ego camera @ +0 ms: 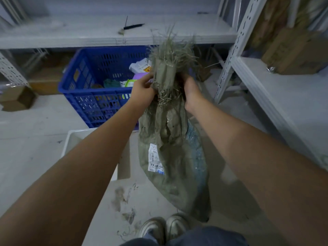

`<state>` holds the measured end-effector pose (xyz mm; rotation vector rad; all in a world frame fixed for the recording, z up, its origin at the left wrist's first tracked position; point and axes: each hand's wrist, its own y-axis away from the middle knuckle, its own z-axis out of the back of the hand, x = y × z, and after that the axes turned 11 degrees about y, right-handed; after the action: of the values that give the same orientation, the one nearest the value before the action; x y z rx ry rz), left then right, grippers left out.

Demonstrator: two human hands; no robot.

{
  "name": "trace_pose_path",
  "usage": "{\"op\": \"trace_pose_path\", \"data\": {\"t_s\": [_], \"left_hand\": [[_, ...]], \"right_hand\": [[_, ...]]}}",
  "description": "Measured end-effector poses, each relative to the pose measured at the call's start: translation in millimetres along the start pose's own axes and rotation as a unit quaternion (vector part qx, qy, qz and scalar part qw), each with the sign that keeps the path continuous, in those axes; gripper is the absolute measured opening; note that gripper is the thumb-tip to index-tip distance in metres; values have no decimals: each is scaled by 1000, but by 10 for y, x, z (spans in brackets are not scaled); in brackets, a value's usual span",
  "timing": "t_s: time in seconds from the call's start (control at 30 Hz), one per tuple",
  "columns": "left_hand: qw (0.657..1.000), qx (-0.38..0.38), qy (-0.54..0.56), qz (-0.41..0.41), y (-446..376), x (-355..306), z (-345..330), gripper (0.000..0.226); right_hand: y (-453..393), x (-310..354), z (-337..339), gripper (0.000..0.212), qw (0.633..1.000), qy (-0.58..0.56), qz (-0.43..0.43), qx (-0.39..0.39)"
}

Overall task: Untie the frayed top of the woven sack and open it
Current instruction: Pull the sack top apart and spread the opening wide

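A grey-green woven sack [170, 157] stands upright on the floor in front of my feet, with a white barcode label on its front. Its frayed top [167, 55] is bunched into a tight neck with loose fibres sticking up. My left hand [142, 88] grips the neck from the left side. My right hand [190, 91] grips it from the right, its fingers hidden behind the fabric. The tie itself is hidden among the fibres between my hands.
A blue slatted crate [85, 96] with packets stands behind the sack on the left. A white tub [74, 139] lies under my left forearm. White metal shelving [266, 96] runs along the right and back, with a black pen [134, 26] on the back shelf. Fibre scraps [122, 197] litter the floor.
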<state>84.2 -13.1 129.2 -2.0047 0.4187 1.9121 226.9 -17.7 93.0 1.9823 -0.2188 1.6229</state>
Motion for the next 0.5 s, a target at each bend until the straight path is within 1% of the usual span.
{"op": "trace_pose_path", "data": {"t_s": [0.07,0.13,0.17,0.23,0.33,0.37,0.4,0.43,0.5], "left_hand": [[1000,-1,23,-22,49,-52,20,38],[998,-4,17,-54,135,-70,29,38],[998,-5,18,-56,180,-47,34,39],[1000,5,29,-11,251,88,65,40],[993,43,47,98,398,334,133,36],[988,60,63,127,455,420,155,35],[981,70,87,158,509,497,169,41],[973,60,118,191,545,578,194,46],[954,26,173,244,592,729,265,43]], "right_hand": [[47,59,-6,86,999,-9,27,17],[146,59,2,94,999,-10,37,36],[185,32,12,91,999,-4,33,31],[345,-49,19,68,1000,12,16,9],[544,-305,65,28,997,67,-28,-25],[570,-436,102,21,995,82,-41,-26],[625,-534,126,21,994,90,-50,-20],[675,-633,162,22,995,88,-55,-1],[801,-789,212,23,996,53,-57,44]]}}
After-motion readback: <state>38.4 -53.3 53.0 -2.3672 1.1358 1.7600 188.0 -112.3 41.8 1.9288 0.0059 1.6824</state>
